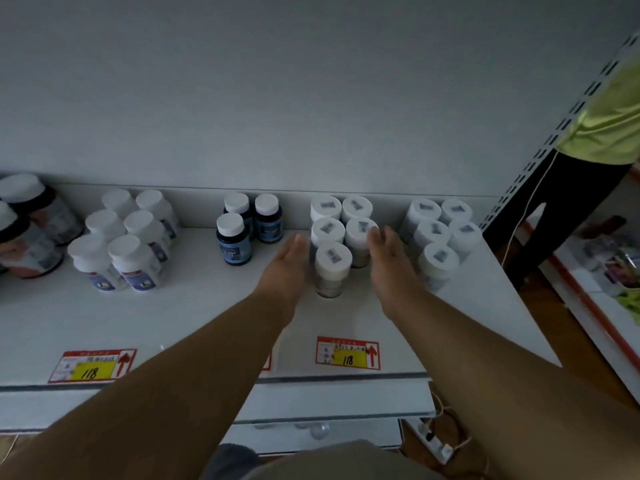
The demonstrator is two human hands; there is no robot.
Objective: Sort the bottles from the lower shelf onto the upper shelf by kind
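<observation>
On the upper shelf (194, 317) stand grouped bottles. A cluster of several white-capped bottles with grey cap stickers (341, 233) sits in the middle. My left hand (285, 268) lies flat with straight fingers against the cluster's left side. My right hand (389, 265) lies flat on its right side, fingertips by a rear bottle's cap. The nearest bottle (330, 268) stands between my two hands. Neither hand grips anything. Three dark blue bottles (247, 230) stand to the left. The lower shelf is mostly hidden below.
More sticker-capped bottles (438, 233) stand at the right end. White bottles with purple labels (124, 240) and large dark jars (29, 223) stand at left. Price tags (348, 353) line the front edge. A person in a yellow shirt (609, 112) stands at right.
</observation>
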